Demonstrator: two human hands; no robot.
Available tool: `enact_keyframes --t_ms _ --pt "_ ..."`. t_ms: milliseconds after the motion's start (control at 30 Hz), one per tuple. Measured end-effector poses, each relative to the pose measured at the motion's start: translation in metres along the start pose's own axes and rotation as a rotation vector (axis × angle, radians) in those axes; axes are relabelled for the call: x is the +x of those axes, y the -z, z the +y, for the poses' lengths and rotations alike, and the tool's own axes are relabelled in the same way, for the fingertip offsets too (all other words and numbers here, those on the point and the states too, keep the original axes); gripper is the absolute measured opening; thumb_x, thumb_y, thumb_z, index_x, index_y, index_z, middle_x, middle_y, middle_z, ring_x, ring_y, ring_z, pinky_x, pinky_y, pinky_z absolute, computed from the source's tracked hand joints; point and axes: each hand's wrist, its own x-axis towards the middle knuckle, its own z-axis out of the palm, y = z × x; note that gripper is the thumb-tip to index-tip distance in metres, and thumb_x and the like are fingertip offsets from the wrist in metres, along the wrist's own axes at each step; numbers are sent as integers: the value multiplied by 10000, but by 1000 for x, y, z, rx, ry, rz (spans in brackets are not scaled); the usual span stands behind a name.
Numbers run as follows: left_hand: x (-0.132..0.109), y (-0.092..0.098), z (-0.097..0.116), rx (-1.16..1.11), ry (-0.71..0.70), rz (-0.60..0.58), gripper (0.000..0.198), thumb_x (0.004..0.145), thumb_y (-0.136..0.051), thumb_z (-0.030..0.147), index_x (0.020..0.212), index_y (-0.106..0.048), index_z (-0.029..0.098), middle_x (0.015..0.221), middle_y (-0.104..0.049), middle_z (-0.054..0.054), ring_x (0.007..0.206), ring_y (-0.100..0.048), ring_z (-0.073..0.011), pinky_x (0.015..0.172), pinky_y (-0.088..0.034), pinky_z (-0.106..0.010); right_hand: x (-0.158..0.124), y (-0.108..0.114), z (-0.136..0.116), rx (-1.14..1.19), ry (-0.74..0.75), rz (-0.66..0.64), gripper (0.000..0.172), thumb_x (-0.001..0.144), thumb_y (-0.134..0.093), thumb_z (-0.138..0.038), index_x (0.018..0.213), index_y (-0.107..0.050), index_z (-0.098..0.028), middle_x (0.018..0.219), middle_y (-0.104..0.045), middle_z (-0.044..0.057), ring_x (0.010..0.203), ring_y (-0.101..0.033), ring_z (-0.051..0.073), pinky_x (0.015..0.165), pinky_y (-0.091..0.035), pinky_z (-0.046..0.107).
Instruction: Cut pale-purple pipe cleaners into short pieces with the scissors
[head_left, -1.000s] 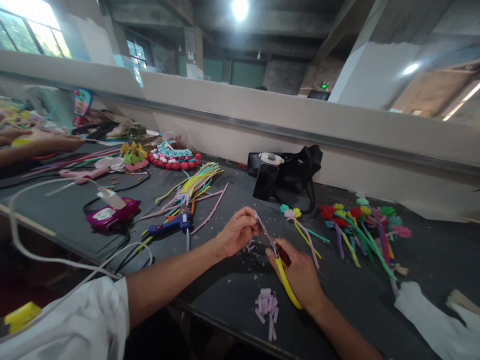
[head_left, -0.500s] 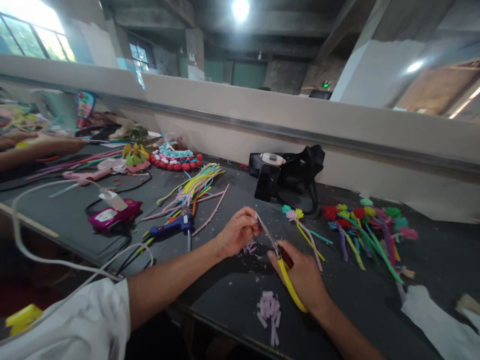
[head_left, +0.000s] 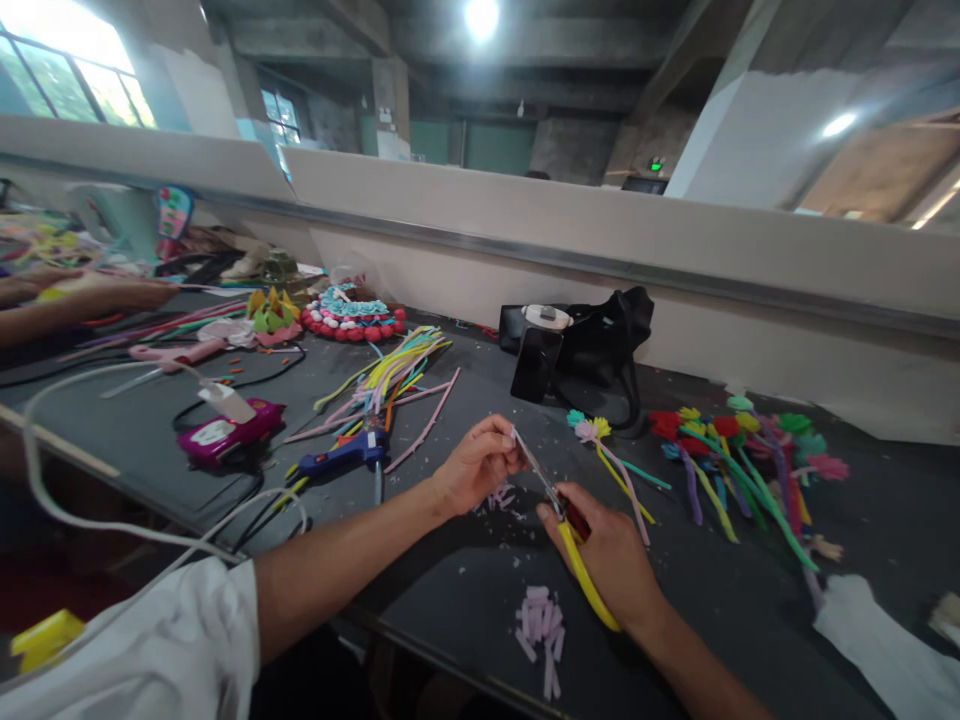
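My right hand (head_left: 611, 560) is closed round a pair of scissors (head_left: 583, 580) with yellow and dark red handles. The blades point up and left, their tips at the fingertips of my left hand (head_left: 484, 465). Those fingers are pinched together on something small and pale, too small to make out. Small lilac scraps (head_left: 499, 497) lie on the dark table beneath my left hand. Nearer the table's front edge is a pile of short lilac pieces (head_left: 538, 622).
Coloured strips (head_left: 405, 365) and a blue glue gun (head_left: 341, 455) lie left, beside a purple device (head_left: 229, 430) with a white cable. A phone (head_left: 535, 363) leans on a black bag (head_left: 600, 345). Colourful flowers (head_left: 720, 430) lie right. Another person's hands (head_left: 112, 293) are far left.
The view has shifted slightly, moving the flowers at the right a little further right in the picture. Both hands and the scissors keep nearly the same pose.
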Motion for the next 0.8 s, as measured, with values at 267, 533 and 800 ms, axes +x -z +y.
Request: enact_keyframes --t_ms 267,533,800 --pt "0 0 -3 11 -2 -27 79 679 -645 112 685 -587 165 625 -568 19 584 -536 -107 652 -464 -280 -2 0 0 20 13 1 231 912 -496 -426 986 -613 -241 704 -665 -26 540 -603 125 565 -390 220" --pt "0 1 -3 29 -7 -53 77 704 -618 112 687 -572 171 594 -538 20 577 -515 -111 661 -450 -283 0 0 -2 38 18 25 229 918 -486 -423 959 -609 -234 761 -706 4 599 -650 151 589 -412 223" --pt "1 4 -3 23 -12 -96 79 732 -585 109 708 -556 178 591 -516 23 581 -500 -115 673 -437 -293 1 3 -3 25 -13 34 238 893 -521 -451 969 -613 -245 768 -710 -6 623 -662 161 610 -435 233"
